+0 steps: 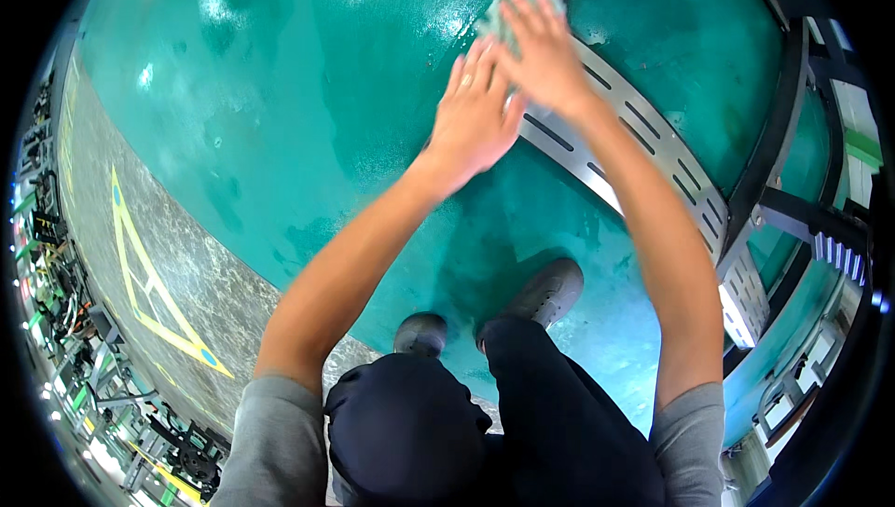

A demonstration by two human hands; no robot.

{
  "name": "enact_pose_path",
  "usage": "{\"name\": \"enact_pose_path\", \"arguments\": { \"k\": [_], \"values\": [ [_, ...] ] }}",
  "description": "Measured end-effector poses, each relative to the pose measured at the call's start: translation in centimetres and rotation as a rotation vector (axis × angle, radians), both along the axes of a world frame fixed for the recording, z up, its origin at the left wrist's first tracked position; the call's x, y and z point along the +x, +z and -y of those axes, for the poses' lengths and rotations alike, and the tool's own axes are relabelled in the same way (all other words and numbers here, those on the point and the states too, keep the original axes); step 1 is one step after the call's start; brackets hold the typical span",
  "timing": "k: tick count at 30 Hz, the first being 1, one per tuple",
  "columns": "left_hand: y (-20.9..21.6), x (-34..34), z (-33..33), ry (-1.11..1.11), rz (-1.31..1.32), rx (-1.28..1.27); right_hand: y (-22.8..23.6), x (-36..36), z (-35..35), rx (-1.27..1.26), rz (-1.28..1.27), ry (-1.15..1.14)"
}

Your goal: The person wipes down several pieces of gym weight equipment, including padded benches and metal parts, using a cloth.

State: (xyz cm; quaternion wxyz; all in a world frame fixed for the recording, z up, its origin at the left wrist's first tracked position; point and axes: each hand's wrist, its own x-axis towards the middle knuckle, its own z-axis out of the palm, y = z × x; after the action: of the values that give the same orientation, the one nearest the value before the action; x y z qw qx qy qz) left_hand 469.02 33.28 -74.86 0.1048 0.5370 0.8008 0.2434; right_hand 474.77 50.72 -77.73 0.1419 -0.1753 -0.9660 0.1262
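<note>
My right hand (543,58) is stretched far forward, its fingers laid over a pale greenish cloth (502,30) at the far end of a slotted metal plate (643,125). Close beside it on the left is my left hand (474,120), palm down with fingers extended and nothing visible in it. Its fingertips come near the cloth and the right hand; whether they touch is unclear. The silvery plate has rows of long dark slots and runs from under my hands toward the right. Both hands are slightly blurred.
Black metal frame bars (788,125) stand at the right, joined to the plate. The green floor (280,69) looks shiny with wet-looking patches. A grey floor strip with yellow marking (154,288) lies at the left, beyond it cluttered equipment (84,321). My shoes (550,293) are below.
</note>
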Motion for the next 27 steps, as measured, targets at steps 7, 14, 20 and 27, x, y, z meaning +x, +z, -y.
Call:
{"name": "enact_pose_path", "arguments": {
  "k": [7, 14, 20, 27],
  "values": [
    [3.0, 2.8, 15.2, -0.100, -0.083, -0.243, 3.1, 3.8, 15.1, -0.041, -0.197, 0.145],
    [2.3, 4.1, 5.1, -0.173, 0.074, -0.012, 3.6, 6.8, 8.2, 0.153, -0.054, -0.170],
    [2.8, 10.5, -5.3, -0.492, 0.143, 0.023, 4.3, 17.8, 1.3, -0.078, 0.218, -0.594],
    [2.3, 20.2, -9.6, -0.878, 0.297, -0.035, 5.3, 32.2, 2.8, -0.050, 0.072, -0.944]
  ]
}}
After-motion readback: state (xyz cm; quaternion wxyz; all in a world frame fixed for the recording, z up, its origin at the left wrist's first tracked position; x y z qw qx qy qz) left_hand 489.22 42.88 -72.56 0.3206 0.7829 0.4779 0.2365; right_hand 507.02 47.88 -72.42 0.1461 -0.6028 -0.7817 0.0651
